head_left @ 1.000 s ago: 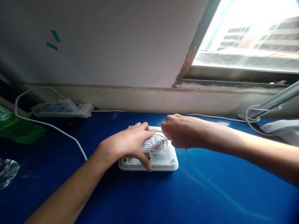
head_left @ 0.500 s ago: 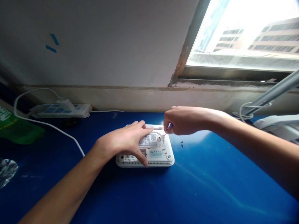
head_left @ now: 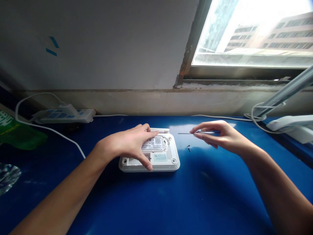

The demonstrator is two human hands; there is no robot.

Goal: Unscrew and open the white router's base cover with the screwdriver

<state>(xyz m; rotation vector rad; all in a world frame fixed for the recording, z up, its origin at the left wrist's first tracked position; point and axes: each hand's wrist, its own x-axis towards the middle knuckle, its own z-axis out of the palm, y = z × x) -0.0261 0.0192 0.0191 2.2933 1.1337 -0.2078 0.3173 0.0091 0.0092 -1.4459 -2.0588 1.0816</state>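
A white router (head_left: 160, 157) lies with its labelled underside up on the blue table. My left hand (head_left: 129, 143) reaches across its left half, thumb on the front edge and fingers over the back, gripping it; that part of the casing is hidden. To the right of the router, apart from it, my right hand (head_left: 217, 133) pinches a slim screwdriver (head_left: 185, 133). The screwdriver lies nearly level, its thin shaft pointing left. Two small dark screws (head_left: 188, 148) rest on the table below that shaft.
At the back left is a white power strip (head_left: 85, 116) with a plugged-in cable (head_left: 56, 133). A green-labelled bottle (head_left: 22, 135) lies at the far left. A metal pole (head_left: 283, 93) with wound cable and a white device (head_left: 290, 125) stand at the right. The wall bounds the table behind.
My right hand has drawn back to the right from the router's upper right corner, turning the screwdriver from upright to nearly level. My left hand stays on the router. The view has shifted slightly.
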